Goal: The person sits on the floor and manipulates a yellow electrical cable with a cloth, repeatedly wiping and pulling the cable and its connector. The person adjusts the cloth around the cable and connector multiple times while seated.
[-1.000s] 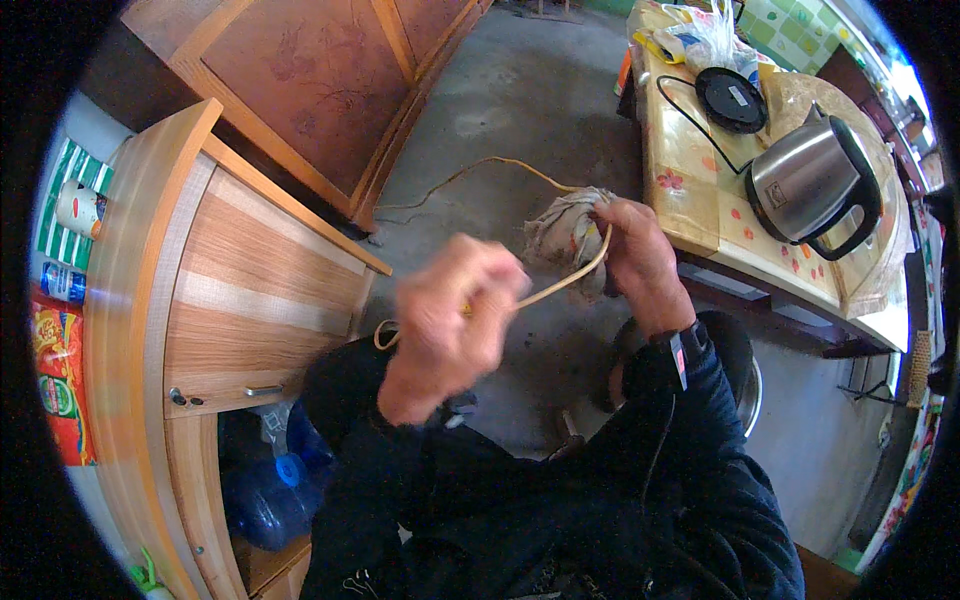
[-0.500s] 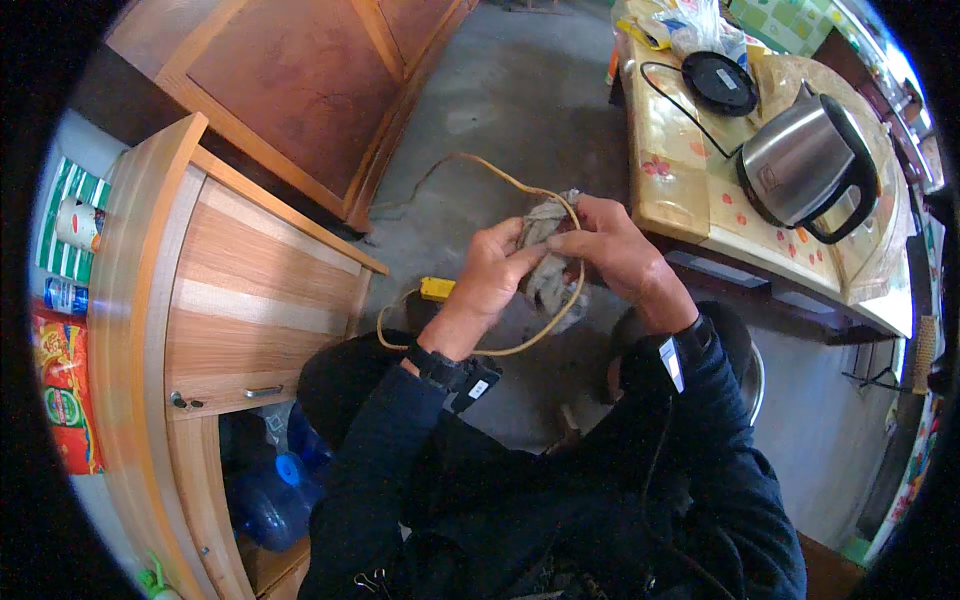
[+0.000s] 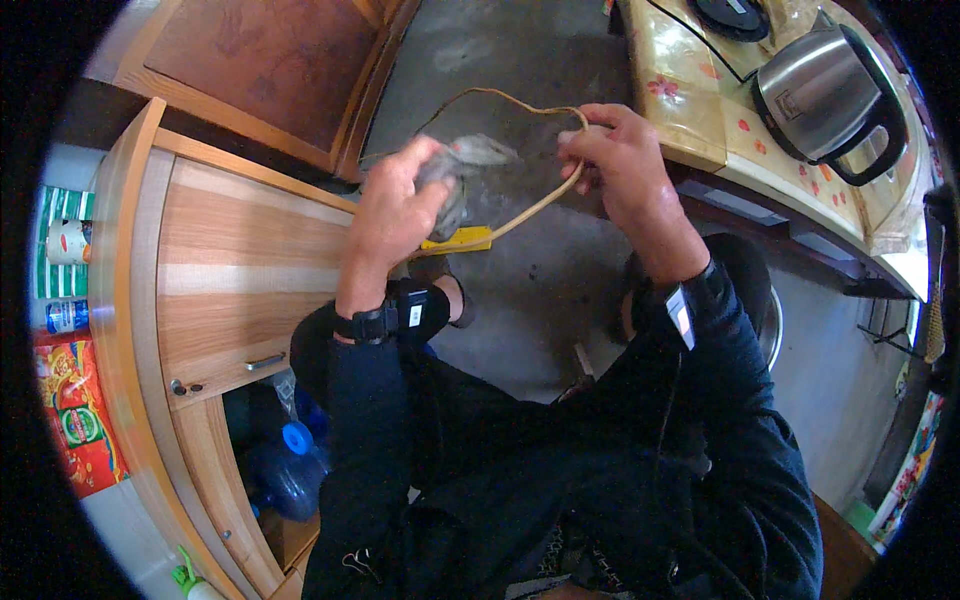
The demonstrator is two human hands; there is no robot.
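Locate the cord [image 3: 538, 211] in the air between both hands, bowed into a loop above the floor [image 3: 520, 300]. Note the right hand [image 3: 625, 165] at the right side of the loop, fingers pinching the cord against the thumb. Note the left hand [image 3: 395, 200] opposite, fingers curled around a blurred grey cloth [image 3: 458, 172]; cannot tell whether also gripping the cord. Note a yellow bar [image 3: 470, 238] just below the cloth; cannot confirm any join to the cord. Judge the step in hand as probable wiping, with cloth apart from the pinched stretch. For the next move, lay the cloth over the cord, close the left fingers and draw along, right pinch firm. Further out, find the table [image 3: 685, 120] with a kettle [image 3: 815, 95] at right, a wooden cabinet [image 3: 260, 240] at left.
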